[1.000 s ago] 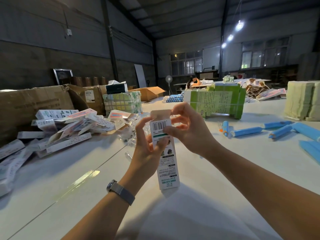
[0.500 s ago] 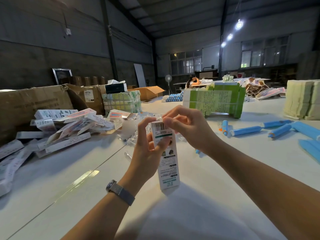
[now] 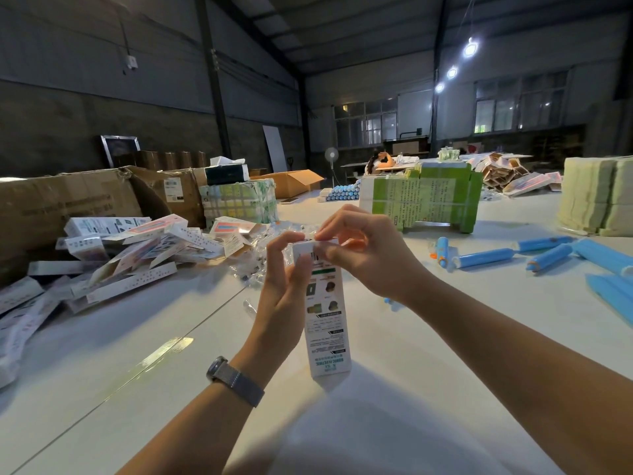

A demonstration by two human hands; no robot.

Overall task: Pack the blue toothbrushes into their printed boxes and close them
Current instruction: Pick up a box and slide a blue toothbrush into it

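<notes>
A tall white printed box stands upright over the white table, just in front of me. My left hand grips its upper part from the left, thumb and forefinger at the top edge. My right hand pinches the folded top flap from the right. What is inside the box is hidden. Several blue toothbrushes lie loose on the table to the right.
A heap of flat and folded printed boxes covers the left side, beside a big brown carton. Clear plastic wrappers lie behind my hands. Green bundled packs and pale stacks stand at the back right. A person sits far behind.
The top flap, which stood up a second ago, has been folded down onto the box by my right hand. My left hand has kept its grip.
</notes>
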